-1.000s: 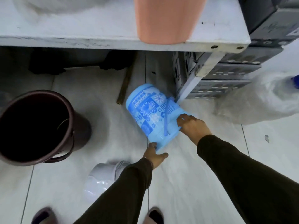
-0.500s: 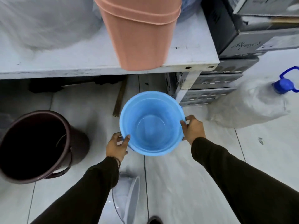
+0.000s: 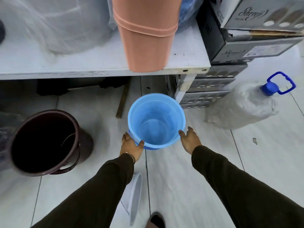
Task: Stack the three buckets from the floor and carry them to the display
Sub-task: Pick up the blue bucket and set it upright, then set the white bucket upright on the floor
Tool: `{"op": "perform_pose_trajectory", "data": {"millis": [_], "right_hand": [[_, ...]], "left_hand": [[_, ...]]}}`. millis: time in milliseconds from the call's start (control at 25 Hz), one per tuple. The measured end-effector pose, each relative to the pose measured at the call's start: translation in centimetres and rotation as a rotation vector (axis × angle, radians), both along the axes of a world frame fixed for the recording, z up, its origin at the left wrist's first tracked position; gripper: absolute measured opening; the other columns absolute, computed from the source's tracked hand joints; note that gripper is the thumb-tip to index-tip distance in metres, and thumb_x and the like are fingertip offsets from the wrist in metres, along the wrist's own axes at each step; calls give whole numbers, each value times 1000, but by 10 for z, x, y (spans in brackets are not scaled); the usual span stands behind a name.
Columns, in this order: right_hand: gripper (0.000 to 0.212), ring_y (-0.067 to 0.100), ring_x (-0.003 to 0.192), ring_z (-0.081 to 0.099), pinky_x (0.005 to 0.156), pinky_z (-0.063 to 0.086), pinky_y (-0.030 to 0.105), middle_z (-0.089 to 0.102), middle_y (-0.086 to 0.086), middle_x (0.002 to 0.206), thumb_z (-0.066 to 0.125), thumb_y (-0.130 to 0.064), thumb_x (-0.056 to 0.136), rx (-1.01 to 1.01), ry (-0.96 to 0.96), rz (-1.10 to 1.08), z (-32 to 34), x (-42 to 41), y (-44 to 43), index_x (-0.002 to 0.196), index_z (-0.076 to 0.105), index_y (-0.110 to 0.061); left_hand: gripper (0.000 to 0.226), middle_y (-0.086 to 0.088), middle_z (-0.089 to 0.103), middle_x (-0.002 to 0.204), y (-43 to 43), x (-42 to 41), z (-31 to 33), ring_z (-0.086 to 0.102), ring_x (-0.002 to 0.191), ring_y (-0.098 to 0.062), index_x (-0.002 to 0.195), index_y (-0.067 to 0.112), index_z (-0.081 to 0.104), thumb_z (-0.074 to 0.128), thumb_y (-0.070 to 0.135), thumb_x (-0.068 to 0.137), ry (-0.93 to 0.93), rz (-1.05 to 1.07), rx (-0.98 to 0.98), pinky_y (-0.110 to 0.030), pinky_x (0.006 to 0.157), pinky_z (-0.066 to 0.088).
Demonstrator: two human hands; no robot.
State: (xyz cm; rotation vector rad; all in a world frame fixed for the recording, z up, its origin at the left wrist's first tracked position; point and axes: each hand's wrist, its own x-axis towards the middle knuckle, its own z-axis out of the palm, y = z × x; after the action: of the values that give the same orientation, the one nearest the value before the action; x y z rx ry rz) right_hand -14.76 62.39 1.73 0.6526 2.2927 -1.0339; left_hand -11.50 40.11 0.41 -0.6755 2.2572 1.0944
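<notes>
A light blue bucket [image 3: 156, 119] stands upright with its mouth towards me, below the front edge of the shelf. A second blue rim shows just under its rim at the near side. My left hand [image 3: 131, 144] grips the near-left rim, thumb over the edge. My right hand [image 3: 189, 139] presses against the near-right side with the thumb at the rim. A dark brown bucket [image 3: 46, 142] stands tilted on the floor to the left. A whitish translucent bucket [image 3: 135, 195] lies on its side by my feet, partly hidden by my left sleeve.
A white shelf board [image 3: 98, 63] runs across above the floor, with a salmon bucket [image 3: 146, 35] and plastic-wrapped goods on it. Stacked cardboard boxes [image 3: 246, 40] fill the right. A wrapped water bottle with a blue cap [image 3: 243, 104] lies on the tiled floor. A stick [image 3: 122, 101] lies under the shelf.
The blue bucket went from lying on its side to upright between both hands, and now sits a little lower and further right. My hands have slid to its near rim.
</notes>
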Motion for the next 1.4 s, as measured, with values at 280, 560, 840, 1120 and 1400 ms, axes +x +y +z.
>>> {"op": "perform_pose_trajectory", "data": {"millis": [280, 560, 840, 1120, 1400], "right_hand": [[62, 30, 139, 40, 114, 33, 35, 40, 14, 153, 52, -22, 94, -24, -150, 96, -7, 119, -20, 150, 31, -8], [74, 27, 139, 42, 114, 34, 33, 40, 3, 155, 70, -31, 85, -163, -435, 291, -92, 295, -119, 149, 36, -18], [16, 21, 97, 68, 98, 55, 34, 72, 3, 103, 57, -30, 96, -143, 55, 107, -104, 314, -205, 103, 65, -17], [15, 26, 71, 69, 64, 59, 31, 72, 5, 76, 70, -6, 77, 436, 295, 1243, -74, 293, -160, 88, 70, -17], [27, 34, 104, 62, 91, 53, 44, 69, 15, 106, 62, 2, 83, 587, 193, 1354, -80, 329, -168, 109, 64, -4]], "left_hand": [[59, -2, 17, 165, -36, 95, 3, 24, 150, -23, 153, 23, 26, 45, 23, 98, -25, -693, -173, -34, 122, 23], [75, 2, -12, 167, -43, 156, -45, 38, 141, -38, 153, 38, 24, 51, 0, 94, -68, -1445, -593, -44, 106, 43], [33, -9, 61, 132, -79, 163, -55, 69, 103, -34, 121, 13, 58, 47, -2, 94, 259, -1563, -754, -42, 84, 53], [30, -4, 70, 115, -155, 221, -37, 68, 101, -35, 117, 26, 62, 49, 12, 93, 101, -1318, -607, -38, 85, 55], [49, -10, 43, 151, -136, 311, -59, 60, 119, -36, 140, 12, 44, 44, 0, 93, -179, -1044, -467, -44, 99, 51]]}}
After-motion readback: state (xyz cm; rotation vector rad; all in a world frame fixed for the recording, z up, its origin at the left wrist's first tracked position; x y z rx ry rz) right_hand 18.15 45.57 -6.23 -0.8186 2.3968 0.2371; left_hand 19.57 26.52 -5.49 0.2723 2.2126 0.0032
